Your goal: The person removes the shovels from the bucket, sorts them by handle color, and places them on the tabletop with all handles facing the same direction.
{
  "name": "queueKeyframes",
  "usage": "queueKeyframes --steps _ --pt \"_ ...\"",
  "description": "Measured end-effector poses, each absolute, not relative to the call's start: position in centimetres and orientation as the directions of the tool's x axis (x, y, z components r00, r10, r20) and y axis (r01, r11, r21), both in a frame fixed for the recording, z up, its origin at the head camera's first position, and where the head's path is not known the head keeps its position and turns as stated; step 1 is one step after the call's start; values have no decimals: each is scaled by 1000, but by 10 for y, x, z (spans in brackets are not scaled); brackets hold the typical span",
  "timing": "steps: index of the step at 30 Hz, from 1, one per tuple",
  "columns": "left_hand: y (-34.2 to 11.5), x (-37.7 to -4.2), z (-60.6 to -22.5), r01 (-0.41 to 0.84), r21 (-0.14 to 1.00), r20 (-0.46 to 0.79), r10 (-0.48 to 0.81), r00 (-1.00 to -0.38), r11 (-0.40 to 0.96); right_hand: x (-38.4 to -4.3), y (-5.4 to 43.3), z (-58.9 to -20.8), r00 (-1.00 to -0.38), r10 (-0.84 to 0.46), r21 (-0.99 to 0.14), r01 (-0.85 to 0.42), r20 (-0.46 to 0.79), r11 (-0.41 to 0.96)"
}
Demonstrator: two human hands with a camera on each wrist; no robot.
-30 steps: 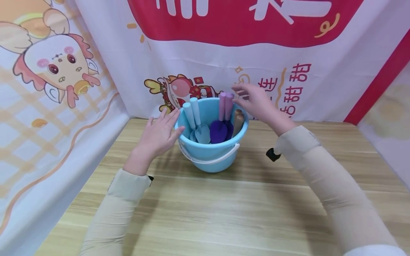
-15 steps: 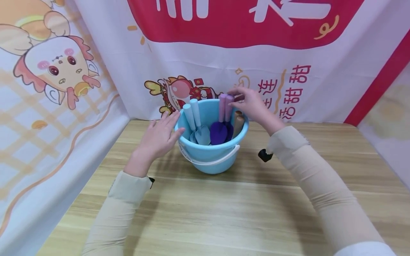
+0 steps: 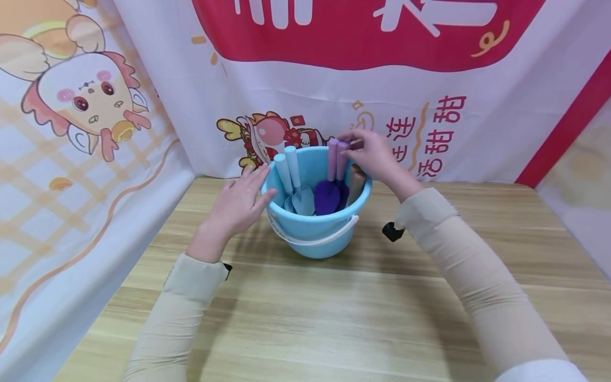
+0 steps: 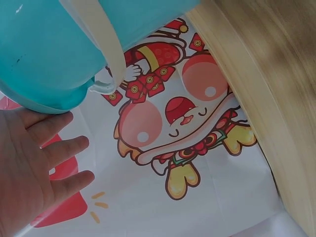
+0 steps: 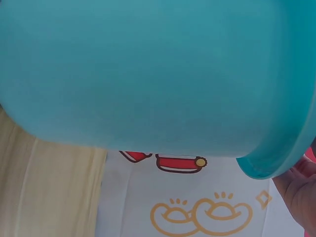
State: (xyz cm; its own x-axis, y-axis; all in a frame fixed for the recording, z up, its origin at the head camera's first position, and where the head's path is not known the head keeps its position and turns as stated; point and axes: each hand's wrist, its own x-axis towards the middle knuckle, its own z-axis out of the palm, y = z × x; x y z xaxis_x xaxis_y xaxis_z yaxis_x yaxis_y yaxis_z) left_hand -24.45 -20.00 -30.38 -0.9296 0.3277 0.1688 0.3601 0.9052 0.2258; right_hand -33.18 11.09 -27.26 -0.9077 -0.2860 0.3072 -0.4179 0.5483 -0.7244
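A light blue bucket stands upright on the table, holding small hand shovels with their handles up. My left hand rests on its left rim with fingers fairly straight; the left wrist view shows these fingers spread beside the rim. At the back right, my right hand pinches the top of the right one of two purple shovels. Two light blue shovels lean at the left inside. Brown handles sit at the right, their lower ends hidden. Only part of the right hand shows in its wrist view.
The bucket's white carrying handle hangs down its front. A wood-grain table extends toward me. Printed cloth rises close behind the bucket, and another cloth wall stands at the left.
My right hand has moved left and inward, from just beside the purple handles to a pinch on the right one. The left hand stays at the rim.
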Motion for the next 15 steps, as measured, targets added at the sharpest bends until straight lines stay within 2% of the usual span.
queueKeyframes --steps 3,10,15 --pt "-200 -245 -304 359 224 169 326 -930 906 -331 110 -271 -901 -293 -709 -434 321 556" --pt "-200 -244 -304 358 231 167 326 -931 905 -325 108 -265 -911 -268 -748 -411 314 520" --pt "-201 -242 -303 361 224 163 331 -930 905 -323 109 -261 -885 -250 -724 -465 393 509"
